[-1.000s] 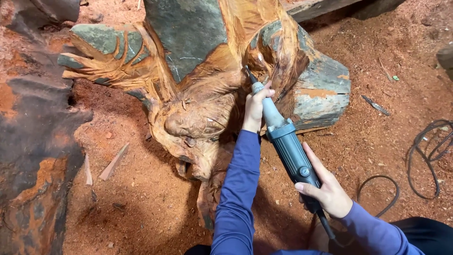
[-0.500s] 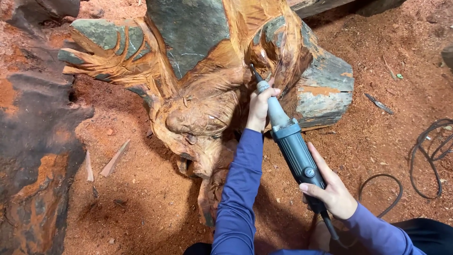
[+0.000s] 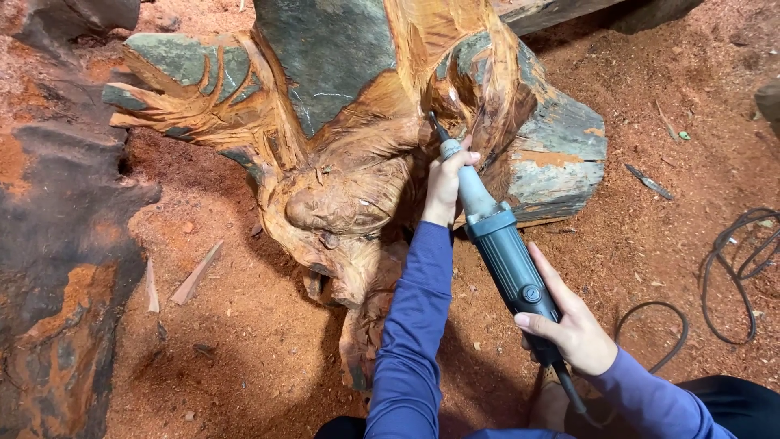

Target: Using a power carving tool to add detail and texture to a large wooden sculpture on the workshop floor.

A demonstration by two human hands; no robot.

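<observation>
We gripped the grinder [image 3: 508,256] with both hands, left hand [image 3: 445,180] near its tip, right hand [image 3: 573,329] at the rear, against the carved wood [image 3: 349,203].

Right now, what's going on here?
A person is carving a large reddish wood sculpture with a handheld die grinder. The left hand grips the tool's silver nose near the bit, which is pressed into a groove in the wood. The right hand holds the rear of the body. Red sawdust covers the ground, with a black cable lying to the right.
</observation>
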